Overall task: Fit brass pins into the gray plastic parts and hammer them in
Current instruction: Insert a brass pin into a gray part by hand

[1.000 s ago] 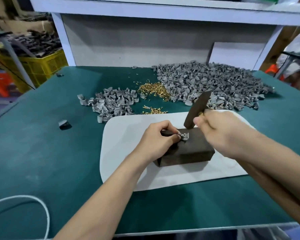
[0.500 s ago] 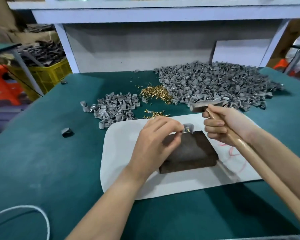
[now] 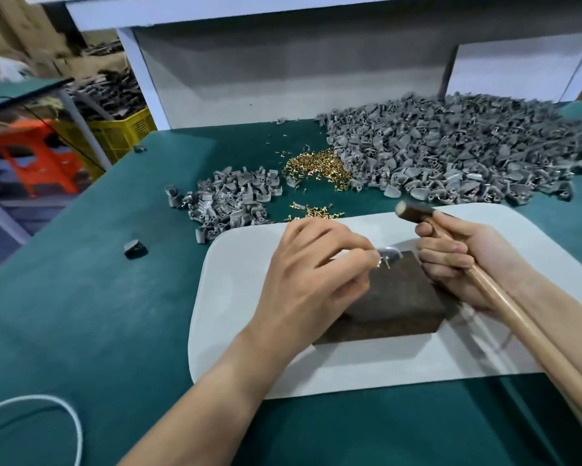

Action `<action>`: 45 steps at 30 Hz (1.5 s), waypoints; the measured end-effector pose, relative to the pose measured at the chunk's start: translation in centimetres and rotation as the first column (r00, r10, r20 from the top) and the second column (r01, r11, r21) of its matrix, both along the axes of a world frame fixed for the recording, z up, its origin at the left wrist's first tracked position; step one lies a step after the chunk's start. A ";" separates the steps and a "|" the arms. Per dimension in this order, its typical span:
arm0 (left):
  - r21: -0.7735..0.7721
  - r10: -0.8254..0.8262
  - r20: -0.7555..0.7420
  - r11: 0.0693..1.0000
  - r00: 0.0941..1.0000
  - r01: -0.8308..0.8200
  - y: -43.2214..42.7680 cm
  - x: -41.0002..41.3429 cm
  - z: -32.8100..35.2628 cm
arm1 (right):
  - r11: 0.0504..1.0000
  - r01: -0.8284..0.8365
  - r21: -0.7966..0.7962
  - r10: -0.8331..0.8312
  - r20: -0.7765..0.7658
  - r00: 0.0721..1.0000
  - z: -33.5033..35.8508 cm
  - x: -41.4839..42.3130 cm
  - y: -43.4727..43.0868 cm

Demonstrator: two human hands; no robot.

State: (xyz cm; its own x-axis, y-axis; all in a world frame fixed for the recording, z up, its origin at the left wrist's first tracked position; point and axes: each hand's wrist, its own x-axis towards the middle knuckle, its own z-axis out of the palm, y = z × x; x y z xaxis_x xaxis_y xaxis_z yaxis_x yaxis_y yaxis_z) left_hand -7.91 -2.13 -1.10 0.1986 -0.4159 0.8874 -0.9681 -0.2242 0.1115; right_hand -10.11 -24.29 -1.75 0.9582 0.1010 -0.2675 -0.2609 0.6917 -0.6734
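Green table covering (image 3: 81,314) carries a white mat (image 3: 235,297) near the person, with a dark block (image 3: 400,297) lying on the mat as the striking base.

Stock: a large heap of gray parts (image 3: 450,156) lies at the far right and a smaller heap (image 3: 229,203) at the far left. A pile of brass pins (image 3: 316,168) sits between them, and a few loose pins (image 3: 313,211) lie just beyond the mat's far edge.

Left hand (image 3: 309,280): thumb and fingertips pinch one gray part (image 3: 388,255) over the far left corner of the block. A brass pin (image 3: 387,264) sticks out of its underside. Whether the part touches the block cannot be told.

Right hand (image 3: 464,260): fingers clenched round the wooden handle of the hammer (image 3: 414,210), close under the head. The head is off the block, at its far right.

Judgement: the pin looks fitted but not driven, so the step in hand is seating the part for the blow.

- Set the part flat on the block with the pin in line with its hole.
- Hold the part by its edges, with the fingertips out of the hammer's path.
- Strike square and lightly first. A slanted blow would likely bend the pin or flick the part away.
- Drive the pin fully home only once it stands true.
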 end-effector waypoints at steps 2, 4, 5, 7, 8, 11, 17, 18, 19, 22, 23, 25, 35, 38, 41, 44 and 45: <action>-0.003 0.007 0.008 1.000 1.000 -0.007 0.0 0.0 -0.1 | 1.000 0.002 0.000 -0.002 -0.005 1.000 0.0 0.0 0.0; 0.000 0.019 0.014 1.000 1.000 -0.019 0.0 0.0 -0.2 | 1.000 0.002 -0.003 -0.002 -0.008 1.000 0.0 0.0 0.0; 0.005 0.025 0.011 1.000 1.000 -0.025 0.0 0.0 -0.2 | 1.000 0.001 -0.007 -0.001 -0.008 1.000 0.0 0.0 0.0; 0.023 0.035 -0.008 0.999 0.999 -0.035 0.0 -0.1 -0.1 | 1.000 -0.003 -0.007 0.003 -0.009 1.000 0.0 0.0 0.0; 0.038 0.037 -0.040 0.999 0.999 -0.036 0.1 -0.3 -0.1 | 1.000 -0.003 -0.002 0.003 -0.011 1.000 0.0 0.0 0.1; 0.097 0.029 -0.270 0.995 0.962 -0.003 0.3 -0.9 0.1 | 1.000 0.004 0.031 -0.004 -0.019 1.000 -0.1 0.1 0.2; 0.110 -0.020 -0.650 0.987 0.760 0.120 -1.8 -1.9 2.2 | 0.996 0.000 0.094 0.002 -0.026 1.000 -0.4 0.5 -0.1; 0.082 -0.047 -0.699 0.986 0.713 0.145 -3.0 -1.5 3.2 | 0.996 -0.003 0.091 0.006 -0.029 1.000 -0.5 0.6 -0.1; 0.015 -0.099 -0.762 0.985 0.640 0.170 -4.6 -0.8 4.4 | 0.996 -0.009 0.088 0.011 -0.031 0.999 -0.6 0.7 -0.2; -0.113 -0.165 -0.854 0.985 0.494 0.134 -9.3 4.0 7.0 | 0.992 -0.038 0.120 0.041 -0.026 0.999 -0.5 0.7 -0.3; 0.000 -0.047 -0.834 0.996 0.550 0.084 -10.3 6.2 7.3 | 0.990 -0.047 0.136 0.049 -0.017 0.999 -0.5 0.6 -0.4; 0.362 0.312 -0.699 0.930 0.643 -0.057 -10.2 11.0 6.2 | 0.987 -0.049 0.151 0.051 -0.009 0.999 -0.6 0.4 -0.4; 0.799 0.832 -0.256 0.469 0.493 -0.376 -0.1 18.5 0.4 | 0.989 -0.051 0.137 0.052 -0.001 0.999 -0.5 0.8 -0.4; 0.765 0.833 -0.309 0.505 0.459 -0.401 -0.4 17.8 0.8 | 0.991 -0.037 0.131 0.039 -0.009 0.999 -0.4 0.7 -0.4; 0.724 0.835 -0.280 0.507 0.473 -0.467 -0.5 17.6 1.3 | 0.991 -0.036 0.133 0.038 -0.016 0.999 -0.3 0.7 -0.4; 0.648 0.745 -0.345 0.629 0.571 -0.428 -0.4 17.8 1.7 | 0.990 -0.035 0.135 0.039 -0.026 0.999 -0.4 0.7 -0.4; 0.632 0.702 -0.349 0.666 0.621 -0.397 -0.3 17.9 1.8 | 0.990 -0.034 0.135 0.039 -0.031 0.999 -0.4 0.7 -0.4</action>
State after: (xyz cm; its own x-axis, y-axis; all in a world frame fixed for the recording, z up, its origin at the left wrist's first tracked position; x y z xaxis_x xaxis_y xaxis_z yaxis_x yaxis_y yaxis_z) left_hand 9.98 -2.47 0.67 0.8880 -0.3631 0.2821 -0.4372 -0.8569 0.2732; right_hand -9.40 -24.65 -2.17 0.9442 0.1727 -0.2806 -0.3080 0.7649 -0.5657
